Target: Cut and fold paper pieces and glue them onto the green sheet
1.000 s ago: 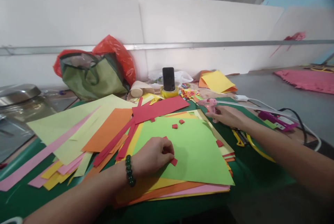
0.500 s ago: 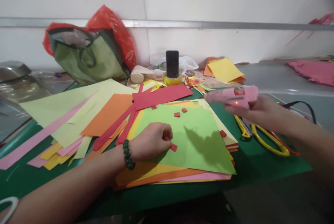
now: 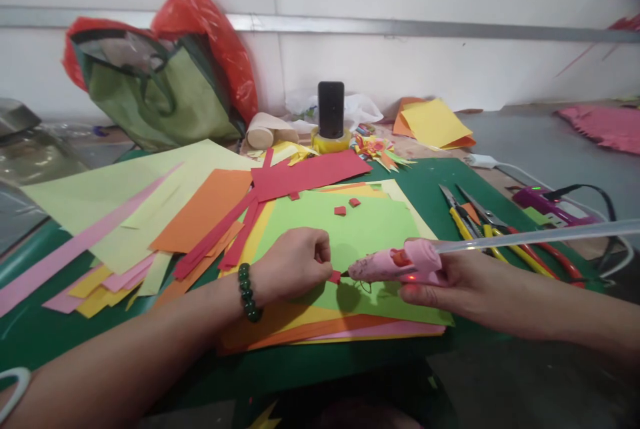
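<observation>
My left hand (image 3: 295, 262) pinches a small red paper piece (image 3: 335, 276) over the light green sheet (image 3: 380, 222). From the right, my right hand (image 3: 480, 285) is wrapped round a pink hot glue gun (image 3: 395, 263) with a lit red light and a long clear glue stick (image 3: 540, 234) out of its back. The gun's nozzle is at the red piece, close to my left fingertips; I cannot tell whether it touches. Two more red squares (image 3: 340, 211) lie farther up on the green sheet. Beneath it is a stack of coloured paper (image 3: 400, 327).
A red paper strip (image 3: 315, 174) and orange sheet (image 3: 203, 212) lie beyond and left. To the right are a utility knife (image 3: 463, 219), scissors (image 3: 515, 232) and a purple device (image 3: 555, 205) with cables. A phone (image 3: 331, 109) stands at the back beside a green bag (image 3: 155, 95).
My right hand has brought the glue gun left and down, from above the sheet's right edge to the red piece by my left hand. My left hand has hardly moved; the view has tilted slightly.
</observation>
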The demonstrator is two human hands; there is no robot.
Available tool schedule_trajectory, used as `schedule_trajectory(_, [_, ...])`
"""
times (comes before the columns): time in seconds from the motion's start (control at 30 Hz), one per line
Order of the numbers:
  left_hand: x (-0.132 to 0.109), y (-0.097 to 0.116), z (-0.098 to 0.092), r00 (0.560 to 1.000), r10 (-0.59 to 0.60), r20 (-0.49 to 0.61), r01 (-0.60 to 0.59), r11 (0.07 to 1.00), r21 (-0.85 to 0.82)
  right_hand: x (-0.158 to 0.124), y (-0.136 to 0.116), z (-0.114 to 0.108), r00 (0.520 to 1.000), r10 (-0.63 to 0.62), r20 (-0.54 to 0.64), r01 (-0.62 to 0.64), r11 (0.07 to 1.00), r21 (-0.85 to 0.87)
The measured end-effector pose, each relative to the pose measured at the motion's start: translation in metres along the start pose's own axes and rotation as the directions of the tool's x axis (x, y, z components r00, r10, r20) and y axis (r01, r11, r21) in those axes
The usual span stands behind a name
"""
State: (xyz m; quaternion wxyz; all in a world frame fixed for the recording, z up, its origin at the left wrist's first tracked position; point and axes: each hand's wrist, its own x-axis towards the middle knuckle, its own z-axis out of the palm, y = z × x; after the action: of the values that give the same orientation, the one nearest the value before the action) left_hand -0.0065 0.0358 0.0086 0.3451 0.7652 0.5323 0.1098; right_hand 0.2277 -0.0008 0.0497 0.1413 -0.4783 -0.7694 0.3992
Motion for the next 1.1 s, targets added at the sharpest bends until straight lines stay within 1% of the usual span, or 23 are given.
schedule_trajectory(0.07, [0.000, 0.000, 0.000, 1.000, -0.002, -0.003, 0.002, 1.000, 0.005, 0.001, -0.004, 0.001, 0.996, 0.009, 0.090, -0.008, 1.000, -0.003])
schedule_trajectory(0.17, [0.000, 0.000, 0.000, 1.000, -0.001, -0.012, 0.001, 1.000, 0.008, 0.002, -0.008, 0.002, 0.990, 0.028, 0.138, -0.027, 1.000, -0.009])
schedule_trajectory(0.43, [-0.001, 0.000, 0.001, 1.000, 0.009, -0.020, -0.008, 1.000, 0.013, 0.002, -0.002, 0.004, 0.990, 0.045, 0.133, -0.037, 0.997, -0.066])
schedule_trajectory(0.57, [0.000, -0.001, 0.001, 1.000, 0.015, -0.021, -0.015, 1.000, 0.011, 0.001, 0.002, 0.006, 0.990, 0.097, 0.102, -0.086, 0.991, -0.103])
schedule_trajectory(0.67, [0.000, -0.001, 0.002, 1.000, 0.017, -0.018, -0.016, 1.000, 0.015, 0.001, 0.003, 0.006, 0.993, 0.087, 0.085, -0.078, 0.991, -0.106])
schedule_trajectory(0.77, [-0.001, -0.001, 0.002, 1.000, 0.015, -0.021, -0.015, 1.000, 0.012, 0.002, 0.002, 0.006, 0.994, 0.049, 0.101, -0.038, 0.994, -0.104])
schedule_trajectory(0.97, [-0.001, 0.000, 0.001, 1.000, 0.009, -0.011, -0.009, 1.000, 0.004, 0.002, -0.001, 0.005, 0.992, 0.033, 0.119, -0.017, 0.991, -0.130])
schedule_trajectory(1.1, [-0.001, 0.000, 0.000, 1.000, 0.015, -0.008, -0.015, 1.000, -0.007, 0.000, -0.004, 0.005, 0.983, 0.008, 0.183, 0.008, 0.996, -0.085])
